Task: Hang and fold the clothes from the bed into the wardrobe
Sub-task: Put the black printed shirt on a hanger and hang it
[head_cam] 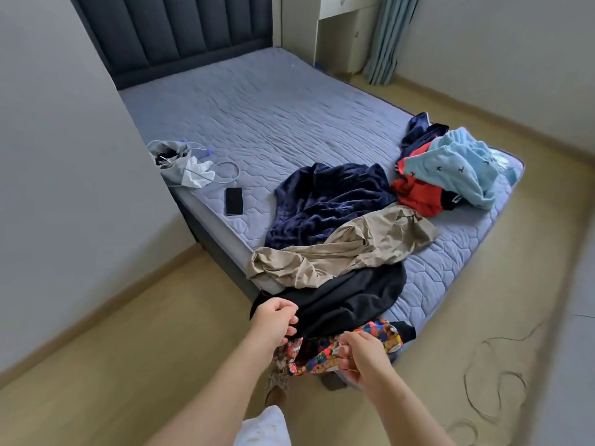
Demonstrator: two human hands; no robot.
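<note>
Holding the patterned garment [322, 352] at the near corner of the bed [273, 123], my right hand [363, 358] pinches its edge and my left hand [277, 320] seems to pinch the other. It looks light and limp, so 2 top corners are the best hold.

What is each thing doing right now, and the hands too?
Left hand: grips the black top.
Right hand: pinches the patterned cloth.
Black top: unfolded, draped over bed edge.
Patterned cloth: bunched, held up.
Beige cloth: crumpled, on black top.
Navy cloth: crumpled.
Phone: screen dark.
Pouch: open.
</note>
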